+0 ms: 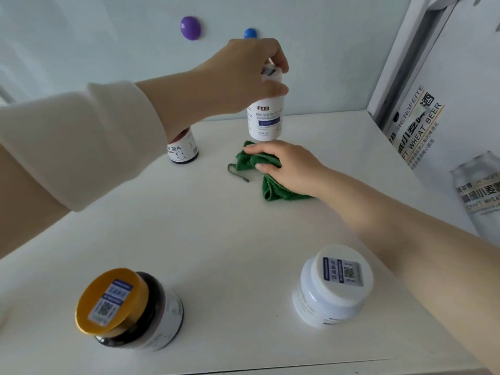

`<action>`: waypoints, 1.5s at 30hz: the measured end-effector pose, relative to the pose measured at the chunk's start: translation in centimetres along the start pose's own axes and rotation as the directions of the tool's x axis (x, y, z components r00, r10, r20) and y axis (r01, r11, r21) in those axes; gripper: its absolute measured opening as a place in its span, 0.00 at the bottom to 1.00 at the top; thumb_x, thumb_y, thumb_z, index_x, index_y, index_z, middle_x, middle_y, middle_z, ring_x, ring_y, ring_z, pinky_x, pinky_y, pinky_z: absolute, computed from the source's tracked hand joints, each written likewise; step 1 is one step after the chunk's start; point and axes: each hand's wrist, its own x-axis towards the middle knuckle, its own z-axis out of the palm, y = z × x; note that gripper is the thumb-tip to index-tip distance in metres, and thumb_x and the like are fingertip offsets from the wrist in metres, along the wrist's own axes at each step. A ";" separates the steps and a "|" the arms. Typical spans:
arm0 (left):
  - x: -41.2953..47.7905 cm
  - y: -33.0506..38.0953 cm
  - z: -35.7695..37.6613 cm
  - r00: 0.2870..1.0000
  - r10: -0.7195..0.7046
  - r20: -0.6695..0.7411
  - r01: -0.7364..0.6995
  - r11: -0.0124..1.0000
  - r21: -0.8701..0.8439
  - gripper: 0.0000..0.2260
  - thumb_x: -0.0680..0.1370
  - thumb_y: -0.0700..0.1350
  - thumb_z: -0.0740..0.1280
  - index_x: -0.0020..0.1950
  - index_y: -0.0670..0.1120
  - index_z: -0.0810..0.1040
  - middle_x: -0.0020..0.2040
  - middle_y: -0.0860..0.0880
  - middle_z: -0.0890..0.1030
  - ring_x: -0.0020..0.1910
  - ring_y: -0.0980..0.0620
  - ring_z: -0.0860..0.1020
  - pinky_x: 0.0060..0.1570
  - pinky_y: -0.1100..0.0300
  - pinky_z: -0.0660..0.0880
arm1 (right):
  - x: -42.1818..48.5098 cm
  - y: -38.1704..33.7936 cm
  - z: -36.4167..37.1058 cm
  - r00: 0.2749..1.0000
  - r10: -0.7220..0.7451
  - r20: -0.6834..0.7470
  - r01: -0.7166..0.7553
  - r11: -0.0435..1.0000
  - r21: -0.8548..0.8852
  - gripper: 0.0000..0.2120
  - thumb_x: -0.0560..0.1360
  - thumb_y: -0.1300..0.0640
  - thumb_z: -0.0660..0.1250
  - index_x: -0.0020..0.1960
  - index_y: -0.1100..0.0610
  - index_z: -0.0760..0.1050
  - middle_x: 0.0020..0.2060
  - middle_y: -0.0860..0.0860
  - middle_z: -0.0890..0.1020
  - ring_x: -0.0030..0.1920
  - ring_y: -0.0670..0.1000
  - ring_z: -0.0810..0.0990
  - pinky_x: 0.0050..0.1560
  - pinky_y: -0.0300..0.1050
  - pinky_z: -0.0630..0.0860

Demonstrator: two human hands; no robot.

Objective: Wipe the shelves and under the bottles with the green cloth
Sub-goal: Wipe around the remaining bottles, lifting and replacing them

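My left hand (243, 74) grips the cap of a tall white bottle (266, 120) and holds it lifted just above the white shelf (216, 226) at the back. Directly below and in front of that bottle, my right hand (286, 166) presses the crumpled green cloth (270, 185) flat on the shelf. A small dark bottle with a white label (182, 152) stands at the back left, partly hidden by my left sleeve. In front stand a dark jar with a yellow lid (127, 309) and a short white jar (334, 285).
A pale wall closes the back, with a purple knob (190, 27) and a blue knob (250, 33) on it. On the right stand a white beer carton (422, 123) and a clear beer bottle (479, 190). The shelf's front edge runs along the bottom.
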 end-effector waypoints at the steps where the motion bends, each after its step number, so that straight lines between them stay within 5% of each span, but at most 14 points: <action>1: -0.1 -0.2 0.0 1.000 -0.005 0.001 0.005 1.000 0.000 0.16 0.76 0.50 0.64 0.62 0.50 0.72 0.60 0.47 0.75 0.49 0.51 0.71 0.42 0.63 0.65 | -0.3 -0.7 0.4 0.995 -0.063 0.073 0.062 0.998 0.018 0.18 0.76 0.58 0.62 0.65 0.47 0.70 0.67 0.44 0.72 0.68 0.45 0.67 0.68 0.39 0.61; 5: -0.5 -0.9 0.2 1.000 -0.021 0.010 0.022 1.000 -0.016 0.15 0.76 0.49 0.64 0.62 0.48 0.73 0.61 0.47 0.74 0.50 0.53 0.70 0.46 0.64 0.64 | -3.0 -2.3 0.8 0.914 -0.268 0.305 0.229 0.960 0.160 0.17 0.74 0.63 0.65 0.60 0.49 0.75 0.63 0.41 0.75 0.66 0.38 0.67 0.69 0.32 0.57; 12: -1.0 -0.2 3.0 0.992 0.002 0.123 0.001 1.000 -0.030 0.16 0.75 0.48 0.65 0.62 0.48 0.73 0.61 0.47 0.74 0.50 0.53 0.69 0.46 0.63 0.64 | -6.7 -0.6 -1.9 0.889 -0.245 0.387 0.169 0.961 0.220 0.19 0.73 0.66 0.65 0.50 0.41 0.76 0.57 0.35 0.77 0.64 0.32 0.68 0.67 0.27 0.59; 19: -0.6 1.5 5.1 0.987 0.068 0.147 -0.064 0.997 -0.034 0.15 0.76 0.48 0.65 0.62 0.48 0.72 0.60 0.45 0.74 0.50 0.51 0.69 0.45 0.61 0.64 | -12.1 3.0 -5.3 0.979 -0.016 0.205 -0.016 0.988 0.153 0.17 0.73 0.66 0.64 0.46 0.43 0.77 0.50 0.28 0.78 0.59 0.27 0.70 0.57 0.17 0.59; 25: -0.7 2.4 6.1 0.985 0.100 0.140 -0.100 0.995 -0.012 0.15 0.76 0.48 0.63 0.63 0.49 0.71 0.61 0.45 0.73 0.56 0.48 0.71 0.50 0.61 0.64 | -18.0 3.6 -6.0 0.985 0.171 0.001 -0.170 0.978 0.122 0.20 0.75 0.66 0.61 0.45 0.38 0.74 0.53 0.31 0.77 0.59 0.27 0.69 0.57 0.16 0.59; 31: -3.3 4.8 4.9 0.992 0.075 0.106 -0.073 0.997 -0.023 0.22 0.78 0.55 0.59 0.71 0.53 0.63 0.72 0.51 0.66 0.65 0.50 0.71 0.57 0.60 0.63 | -24.7 0.0 -4.9 0.974 0.176 0.142 -0.198 0.968 0.155 0.21 0.75 0.65 0.60 0.47 0.37 0.75 0.55 0.29 0.75 0.60 0.29 0.71 0.60 0.24 0.65; 34: -6.6 7.2 2.7 0.995 0.090 0.041 -0.084 0.986 -0.144 0.18 0.76 0.58 0.59 0.66 0.58 0.68 0.61 0.59 0.74 0.56 0.58 0.74 0.49 0.68 0.65 | -25.8 -1.5 -5.7 0.962 0.246 0.119 -0.271 0.915 0.298 0.20 0.75 0.63 0.60 0.45 0.36 0.77 0.49 0.32 0.80 0.50 0.34 0.78 0.50 0.31 0.74; 36: -9.9 8.6 1.9 0.991 0.113 0.066 -0.096 0.971 -0.221 0.15 0.74 0.61 0.59 0.59 0.60 0.72 0.51 0.65 0.76 0.49 0.69 0.74 0.44 0.75 0.67 | -25.0 -1.1 -6.1 0.930 0.344 -0.132 -0.270 0.880 0.391 0.20 0.75 0.63 0.61 0.44 0.36 0.77 0.42 0.36 0.81 0.43 0.37 0.79 0.43 0.28 0.74; 38: -13.3 9.3 1.9 0.986 0.111 0.128 -0.070 0.955 -0.290 0.21 0.67 0.67 0.58 0.55 0.62 0.73 0.49 0.67 0.75 0.50 0.72 0.73 0.48 0.77 0.69 | -23.4 0.4 -6.3 0.834 0.389 -0.392 -0.284 0.911 0.298 0.18 0.76 0.63 0.60 0.48 0.38 0.75 0.47 0.36 0.78 0.47 0.38 0.76 0.48 0.28 0.70; 41: -17.0 9.5 3.5 0.973 0.021 0.228 0.046 0.958 -0.283 0.26 0.59 0.70 0.58 0.54 0.66 0.71 0.50 0.68 0.74 0.50 0.70 0.73 0.49 0.72 0.68 | -21.4 2.9 -5.2 0.746 0.451 -0.491 -0.425 0.889 0.172 0.15 0.77 0.61 0.59 0.60 0.48 0.73 0.61 0.48 0.76 0.61 0.50 0.73 0.55 0.36 0.64; 45: -18.5 8.9 5.4 0.981 -0.060 0.183 0.110 0.955 -0.277 0.15 0.70 0.58 0.66 0.56 0.65 0.70 0.55 0.61 0.77 0.48 0.60 0.77 0.47 0.70 0.71 | -21.6 2.7 -3.9 0.849 0.362 -0.385 -0.401 0.916 -0.023 0.18 0.78 0.57 0.57 0.67 0.48 0.67 0.67 0.47 0.70 0.67 0.49 0.67 0.60 0.40 0.64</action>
